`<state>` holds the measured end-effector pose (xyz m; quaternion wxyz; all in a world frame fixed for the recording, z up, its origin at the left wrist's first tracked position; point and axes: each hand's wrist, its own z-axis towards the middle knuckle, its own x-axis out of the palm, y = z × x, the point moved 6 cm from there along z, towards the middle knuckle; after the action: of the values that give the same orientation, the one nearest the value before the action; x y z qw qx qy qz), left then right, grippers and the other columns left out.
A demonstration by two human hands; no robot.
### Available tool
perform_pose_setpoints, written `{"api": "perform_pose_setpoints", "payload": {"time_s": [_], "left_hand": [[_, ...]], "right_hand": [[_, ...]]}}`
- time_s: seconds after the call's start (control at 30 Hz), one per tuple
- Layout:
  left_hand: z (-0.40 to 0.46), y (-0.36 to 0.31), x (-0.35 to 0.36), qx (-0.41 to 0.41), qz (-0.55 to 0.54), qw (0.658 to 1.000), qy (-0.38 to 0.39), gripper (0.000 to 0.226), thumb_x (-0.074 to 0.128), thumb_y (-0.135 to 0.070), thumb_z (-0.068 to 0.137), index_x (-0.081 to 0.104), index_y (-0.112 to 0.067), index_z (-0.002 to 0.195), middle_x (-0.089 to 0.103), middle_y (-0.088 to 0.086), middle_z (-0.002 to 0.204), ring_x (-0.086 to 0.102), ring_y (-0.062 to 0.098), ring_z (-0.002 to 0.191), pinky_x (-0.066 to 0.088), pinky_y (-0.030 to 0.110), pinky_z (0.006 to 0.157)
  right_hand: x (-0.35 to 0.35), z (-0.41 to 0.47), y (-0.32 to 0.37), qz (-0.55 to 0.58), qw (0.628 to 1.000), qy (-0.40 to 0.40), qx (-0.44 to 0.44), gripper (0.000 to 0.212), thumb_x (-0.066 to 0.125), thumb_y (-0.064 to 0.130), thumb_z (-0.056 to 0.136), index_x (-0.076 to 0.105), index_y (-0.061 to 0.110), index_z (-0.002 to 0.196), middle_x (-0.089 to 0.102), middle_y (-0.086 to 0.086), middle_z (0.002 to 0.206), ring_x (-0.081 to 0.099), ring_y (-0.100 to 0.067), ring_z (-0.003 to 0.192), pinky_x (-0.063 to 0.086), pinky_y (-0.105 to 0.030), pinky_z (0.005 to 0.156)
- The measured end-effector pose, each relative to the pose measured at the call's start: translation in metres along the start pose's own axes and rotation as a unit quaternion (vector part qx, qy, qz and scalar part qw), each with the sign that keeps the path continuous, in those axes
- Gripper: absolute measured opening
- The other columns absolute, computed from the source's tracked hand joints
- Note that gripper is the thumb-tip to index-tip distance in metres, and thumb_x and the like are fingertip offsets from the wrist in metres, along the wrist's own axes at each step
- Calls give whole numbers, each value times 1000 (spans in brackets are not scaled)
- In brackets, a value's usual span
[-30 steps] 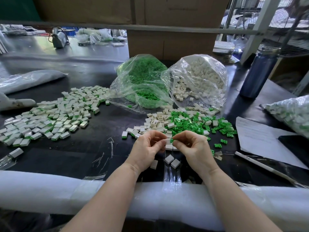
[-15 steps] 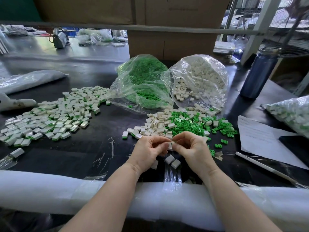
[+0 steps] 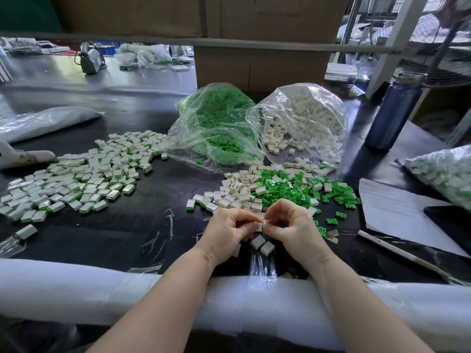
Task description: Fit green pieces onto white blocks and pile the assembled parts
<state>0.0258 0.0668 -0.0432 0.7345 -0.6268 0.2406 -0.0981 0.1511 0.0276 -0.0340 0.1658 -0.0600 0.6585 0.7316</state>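
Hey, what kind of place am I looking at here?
Probably a small factory or workshop assembly bench: bulk plastic bags of green pieces and white blocks, a large pile of assembled parts, and cardboard cartons stacked behind.

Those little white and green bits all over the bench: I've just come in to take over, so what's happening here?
A person is assembling parts. Both the left hand and the right hand pinch one white block between them. Loose white blocks and green pieces lie just beyond the hands, spilling from two bags. A big pile of assembled parts sits to the left, and two blocks lie below the hands.
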Motion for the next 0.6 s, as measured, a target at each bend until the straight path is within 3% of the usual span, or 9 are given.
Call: {"api": "perform_pose_setpoints", "payload": {"time_s": [0.4, 0.6], "left_hand": [[-4, -11, 3, 59, 129, 990, 18, 13, 66, 0, 81, 73, -3, 92, 53, -13, 72, 51, -9, 68, 40, 7, 74], [-1, -7, 0, 37, 82, 996, -25, 13, 63, -7, 85, 71, -14, 93, 65, -3, 85, 57, 1, 73, 47, 18, 77]], "right_hand": [[2, 1, -3, -7, 999, 40, 6, 32, 68, -13, 71, 54, 15, 67, 57, 6, 63, 51, -5, 58, 42, -15, 57], [-2, 1, -3, 47, 999, -6, 8, 21, 71, -4, 75, 60, 13, 72, 63, -6, 68, 59, -16, 64, 52, -31, 63]]}}
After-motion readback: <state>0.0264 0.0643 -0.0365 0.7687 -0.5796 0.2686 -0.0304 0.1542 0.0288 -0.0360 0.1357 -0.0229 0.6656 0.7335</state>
